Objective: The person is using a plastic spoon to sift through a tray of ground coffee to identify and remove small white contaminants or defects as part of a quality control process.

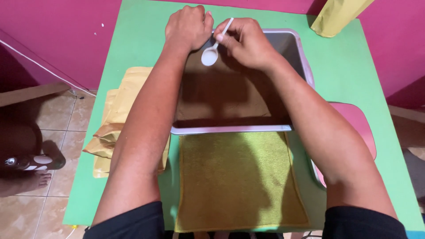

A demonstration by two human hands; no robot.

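White plastic spoon [215, 45] — pinched by the right hand [247, 40] fingers, bowl hanging below them over the grey tub [230, 129]; left hand [188, 25] — fingers curled shut, just beside.

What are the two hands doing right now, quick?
Left hand: closed in a fist at the metal tray's far edge; whether it holds anything cannot be told.
Right hand: closed, pinching a white plastic spoon over the tray.
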